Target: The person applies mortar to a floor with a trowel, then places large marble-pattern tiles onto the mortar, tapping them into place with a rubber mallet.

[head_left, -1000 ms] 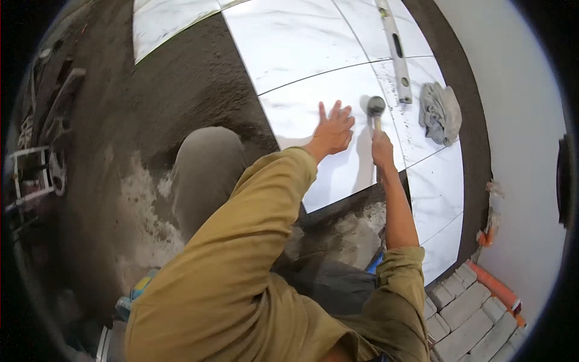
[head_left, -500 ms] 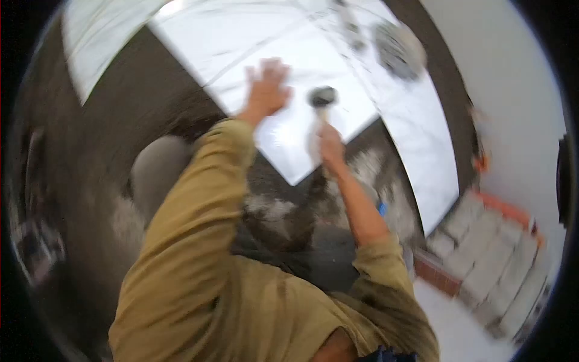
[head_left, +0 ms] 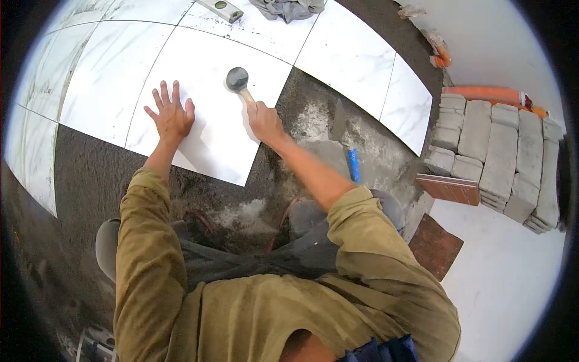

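Observation:
My left hand [head_left: 172,119] lies with fingers spread over the left part of a white marbled floor tile [head_left: 211,78]. My right hand [head_left: 265,122] grips the wooden handle of a rubber mallet [head_left: 237,79], its dark round head over the middle of the same tile. This tile meets its neighbours on the left and at the back. Its front and right edges border dark mortar [head_left: 205,196]. A trowel with a blue handle [head_left: 353,165] rests on the grey floor to the right of my right forearm.
A spirit level [head_left: 224,10] and a grey cloth [head_left: 287,8] lie on the tiles at the back. Grey paving blocks [head_left: 491,145] are stacked at the right near an orange pipe [head_left: 488,95]. A brown tile piece [head_left: 435,246] lies in front of them.
The view has turned, so the tiles sit differently in the picture. My left hand still spreads over the tile, and my right hand still holds the mallet.

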A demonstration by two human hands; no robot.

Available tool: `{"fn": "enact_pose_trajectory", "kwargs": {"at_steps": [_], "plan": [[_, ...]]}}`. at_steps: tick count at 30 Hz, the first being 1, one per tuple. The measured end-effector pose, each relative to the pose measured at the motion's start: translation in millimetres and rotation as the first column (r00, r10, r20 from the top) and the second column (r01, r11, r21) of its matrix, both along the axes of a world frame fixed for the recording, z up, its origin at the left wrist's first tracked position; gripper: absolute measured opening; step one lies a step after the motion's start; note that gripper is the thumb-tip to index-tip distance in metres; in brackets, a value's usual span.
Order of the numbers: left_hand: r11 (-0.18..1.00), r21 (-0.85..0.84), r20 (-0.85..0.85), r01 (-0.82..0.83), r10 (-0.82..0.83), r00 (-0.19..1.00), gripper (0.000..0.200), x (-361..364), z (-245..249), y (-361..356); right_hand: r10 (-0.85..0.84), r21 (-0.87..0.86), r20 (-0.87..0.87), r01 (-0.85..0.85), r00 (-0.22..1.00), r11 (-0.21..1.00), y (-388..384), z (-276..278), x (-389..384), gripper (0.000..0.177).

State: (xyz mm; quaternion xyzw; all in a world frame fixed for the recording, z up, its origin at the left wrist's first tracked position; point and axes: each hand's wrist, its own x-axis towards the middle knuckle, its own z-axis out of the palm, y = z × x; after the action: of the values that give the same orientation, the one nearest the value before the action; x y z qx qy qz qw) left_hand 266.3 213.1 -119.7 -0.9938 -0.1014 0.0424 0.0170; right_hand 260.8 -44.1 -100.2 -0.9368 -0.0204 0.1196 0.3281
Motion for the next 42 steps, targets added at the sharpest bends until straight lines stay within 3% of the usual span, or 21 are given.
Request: {"fn": "enact_pose_trajectory", "kwargs": {"at_steps": [2, 3, 5, 10, 13, 16, 18, 20, 23, 26, 31, 37, 39, 42], "plan": [[1.0, -0.008, 0.011, -0.01, 0.01, 1.0, 0.068, 6, 0, -2, 0.208, -0.09, 0.208, -0.193, 0.956, 0.977, -6, -12, 3, 0.043], [1.0, -0.022, 0.014, -0.02, 0.02, 1.0, 0.068, 7, 0, -2, 0.214, -0.086, 0.205, -0.2, 0.955, 0.976, -5, -3, 7, 0.043], [1.0, -0.014, 0.015, -0.025, 0.025, 1.0, 0.068, 6, -2, -2, 0.156, -0.141, -0.01, -0.156, 0.988, 0.978, 0, 25, 13, 0.042], [1.0, -0.009, -0.019, -0.02, 0.02, 1.0, 0.068, 7, 3, -2, 0.304, -0.1, -0.023, -0.305, 0.952, 0.947, -5, 36, 18, 0.041], [1.0, -0.009, -0.007, -0.024, 0.024, 1.0, 0.068, 6, 3, -3, 0.328, -0.179, -0.023, -0.327, 0.944, 0.928, 5, 38, 22, 0.039], [1.0, -0.014, 0.043, -0.025, 0.025, 0.999, 0.068, 3, -6, 1, 0.315, -0.093, -0.017, -0.316, 0.949, 0.944, 25, 34, 22, 0.036], [0.999, -0.046, 0.068, 0.001, 0.002, 0.998, 0.067, 6, -5, 3, 0.336, -0.213, -0.024, -0.333, 0.941, 0.918, 42, 30, 34, 0.037], [0.994, -0.105, 0.107, 0.006, 0.005, 0.994, 0.067, 6, -1, 5, 0.247, -0.164, -0.052, -0.252, 0.968, 0.954, 65, 31, 44, 0.039], [0.992, -0.118, 0.189, 0.047, -0.024, 0.982, 0.067, 2, -2, 9, 0.267, -0.168, -0.07, -0.275, 0.961, 0.947, 80, 39, 51, 0.038], [0.99, -0.135, 0.181, 0.049, -0.024, 0.983, 0.067, 0, 0, 10, 0.218, -0.267, -0.055, -0.225, 0.974, 0.937, 85, 30, 55, 0.039], [0.978, -0.205, 0.142, 0.038, -0.009, 0.99, 0.068, -2, 11, 11, 0.201, -0.182, -0.124, -0.222, 0.972, 0.958, 78, 29, 40, 0.041], [0.959, -0.282, 0.193, 0.004, 0.053, 0.98, 0.067, -16, 10, 13, 0.236, -0.1, -0.018, -0.237, 0.972, 0.966, 65, 2, 27, 0.048], [0.975, -0.207, 0.235, 0.079, -0.029, 0.972, 0.065, -20, -2, 10, 0.304, -0.134, -0.03, -0.306, 0.952, 0.943, 63, 5, 38, 0.048], [0.933, -0.293, 0.219, 0.21, -0.149, 0.964, 0.062, -63, 11, -10, 0.375, -0.256, -0.032, -0.37, 0.927, 0.893, 68, 33, 55, 0.05]]}}
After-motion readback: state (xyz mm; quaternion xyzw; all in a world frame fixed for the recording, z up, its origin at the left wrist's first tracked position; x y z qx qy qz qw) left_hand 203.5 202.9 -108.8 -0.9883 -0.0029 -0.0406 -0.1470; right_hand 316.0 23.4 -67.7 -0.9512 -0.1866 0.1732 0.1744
